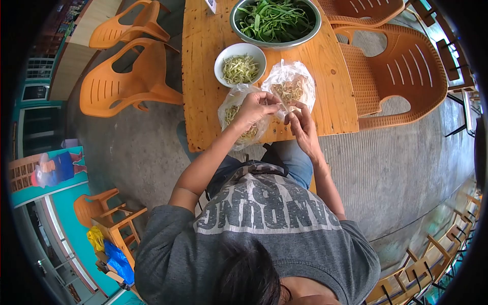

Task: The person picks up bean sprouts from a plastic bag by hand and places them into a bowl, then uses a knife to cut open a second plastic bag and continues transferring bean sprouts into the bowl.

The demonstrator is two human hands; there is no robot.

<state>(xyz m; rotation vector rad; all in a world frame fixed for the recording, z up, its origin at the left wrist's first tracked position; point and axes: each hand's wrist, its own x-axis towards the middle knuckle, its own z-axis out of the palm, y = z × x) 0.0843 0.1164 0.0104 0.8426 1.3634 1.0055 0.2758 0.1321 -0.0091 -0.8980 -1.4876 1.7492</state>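
Above the table's near edge, my left hand (257, 105) is closed in a pinch, and my right hand (302, 125) pinches from the other side. A thin, pale bean sprout (284, 105) seems to run between the fingertips of both. Under my left hand lies a clear plastic bag (227, 103) with bean sprouts in it. Just beyond my right hand, an opened white plastic bag (305, 76) holds brownish sprout trimmings (290, 90). Behind the clear bag stands a white bowl (219, 68) of pale yellow-green sprouts (240, 69).
A large metal basin (316, 25) of leafy greens (274, 19) stands farther back on the wooden table (203, 46). Orange chairs flank it at left (147, 71) and right (401, 71). A small white card (211, 6) is at the far edge.
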